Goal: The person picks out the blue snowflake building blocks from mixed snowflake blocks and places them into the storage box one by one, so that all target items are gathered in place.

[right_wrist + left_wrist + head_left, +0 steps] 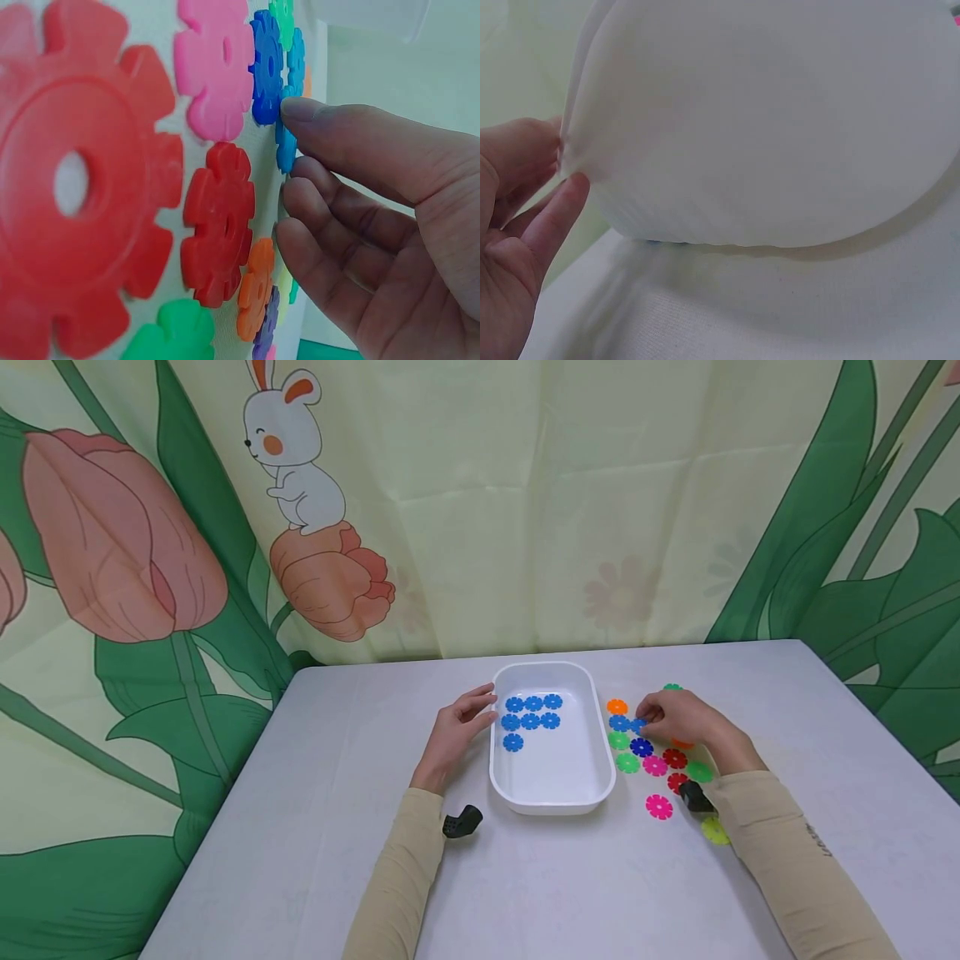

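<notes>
A white plastic tray (558, 772) stands on the table with several blue flower-shaped discs (530, 722) in rows towards its far left. At the tray's left side is my left hand (455, 728), its fingertips and thumb touching the wall near the rim. My right hand (688, 720) is over the loose discs right of the tray. Its thumb and fingers pinch a light blue disc (286, 139), which stands tilted in the right wrist view. Beside it lie another light blue disc (618, 723) and a dark blue disc (641, 747).
Around the right hand lie an orange disc (617, 707), a pink disc (659, 807), a red disc (674, 758), a green disc (627, 763) and a yellow disc (715, 831). A white cloth covers the table (300, 827). Behind it hangs a printed curtain (480, 527).
</notes>
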Available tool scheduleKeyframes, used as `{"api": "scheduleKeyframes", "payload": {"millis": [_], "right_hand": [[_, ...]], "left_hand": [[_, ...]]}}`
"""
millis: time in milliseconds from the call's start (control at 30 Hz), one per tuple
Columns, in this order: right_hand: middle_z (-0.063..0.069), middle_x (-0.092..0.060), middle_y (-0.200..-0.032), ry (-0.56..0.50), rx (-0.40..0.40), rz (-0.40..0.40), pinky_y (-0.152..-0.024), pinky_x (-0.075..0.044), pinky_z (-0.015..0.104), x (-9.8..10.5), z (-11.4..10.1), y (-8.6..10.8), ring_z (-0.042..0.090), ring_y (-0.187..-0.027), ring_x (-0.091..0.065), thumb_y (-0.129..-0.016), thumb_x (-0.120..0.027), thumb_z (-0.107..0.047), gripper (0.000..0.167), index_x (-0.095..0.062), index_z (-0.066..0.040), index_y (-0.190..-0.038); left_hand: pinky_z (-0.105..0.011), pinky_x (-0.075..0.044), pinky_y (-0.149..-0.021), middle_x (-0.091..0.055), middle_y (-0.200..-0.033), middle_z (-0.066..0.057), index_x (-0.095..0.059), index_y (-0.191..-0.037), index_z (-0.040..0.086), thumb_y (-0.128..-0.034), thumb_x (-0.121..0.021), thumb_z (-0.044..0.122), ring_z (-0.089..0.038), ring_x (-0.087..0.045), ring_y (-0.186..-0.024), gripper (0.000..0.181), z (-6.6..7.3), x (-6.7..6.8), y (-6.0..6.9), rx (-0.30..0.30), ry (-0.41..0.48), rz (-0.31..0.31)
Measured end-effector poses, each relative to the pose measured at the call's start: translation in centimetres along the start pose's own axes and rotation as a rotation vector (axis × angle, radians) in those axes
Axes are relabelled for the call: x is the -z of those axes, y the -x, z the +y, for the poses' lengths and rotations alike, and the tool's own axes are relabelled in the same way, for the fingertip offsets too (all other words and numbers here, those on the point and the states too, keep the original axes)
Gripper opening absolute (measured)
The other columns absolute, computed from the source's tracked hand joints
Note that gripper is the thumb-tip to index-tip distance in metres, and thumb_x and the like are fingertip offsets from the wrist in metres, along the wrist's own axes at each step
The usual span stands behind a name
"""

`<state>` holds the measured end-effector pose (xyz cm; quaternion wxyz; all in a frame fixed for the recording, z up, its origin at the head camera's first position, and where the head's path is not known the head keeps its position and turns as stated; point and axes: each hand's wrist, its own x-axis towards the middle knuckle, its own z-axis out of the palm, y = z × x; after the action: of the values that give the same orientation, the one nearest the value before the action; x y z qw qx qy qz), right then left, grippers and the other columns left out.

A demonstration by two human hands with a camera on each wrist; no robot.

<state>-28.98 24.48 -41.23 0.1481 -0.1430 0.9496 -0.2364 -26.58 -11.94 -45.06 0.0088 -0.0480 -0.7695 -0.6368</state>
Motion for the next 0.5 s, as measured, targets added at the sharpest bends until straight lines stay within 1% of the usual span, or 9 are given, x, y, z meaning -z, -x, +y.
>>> {"api": "scheduleKeyframes", "payload": {"millis": [100,267,500], "right_hand": [[0.014,-0.064,-0.101,-0.009,-0.011,-0.003,-0.086,-0.056,0.045,0.12,-0.1,0.13,0.032,-0.097,-0.059,-0.084,-0.077,-0.015,0.039,-0.062,0.005,-0.115],[0.015,-0.063,-0.102,-0.027,-0.053,0.004,-0.083,-0.057,0.042,0.27,0.19,0.19,0.032,-0.098,-0.058,-0.084,-0.077,-0.016,0.041,-0.062,0.004,-0.117],[0.017,-0.062,-0.103,-0.032,-0.057,0.013,-0.083,-0.056,0.044,0.44,0.61,0.05,0.034,-0.099,-0.057,-0.085,-0.076,-0.017,0.042,-0.06,0.006,-0.117]], "left_hand": [[-0.036,-0.038,-0.11,-0.055,-0.136,0.017,-0.07,-0.12,0.012,-0.0908,-0.071,0.021,-0.012,-0.047,-0.132,0.031,-0.03,-0.03,0.03,0.002,-0.005,0.0],[-0.037,-0.038,-0.11,-0.055,-0.137,0.016,-0.07,-0.121,0.012,-0.091,-0.071,0.021,-0.013,-0.047,-0.132,0.031,0.07,-0.04,0.1,0.004,-0.004,0.0],[-0.037,-0.038,-0.111,-0.055,-0.137,0.016,-0.069,-0.121,0.011,-0.0911,-0.07,0.021,-0.013,-0.046,-0.133,0.032,0.17,0.0,0.17,0.006,0.004,-0.004]]}}
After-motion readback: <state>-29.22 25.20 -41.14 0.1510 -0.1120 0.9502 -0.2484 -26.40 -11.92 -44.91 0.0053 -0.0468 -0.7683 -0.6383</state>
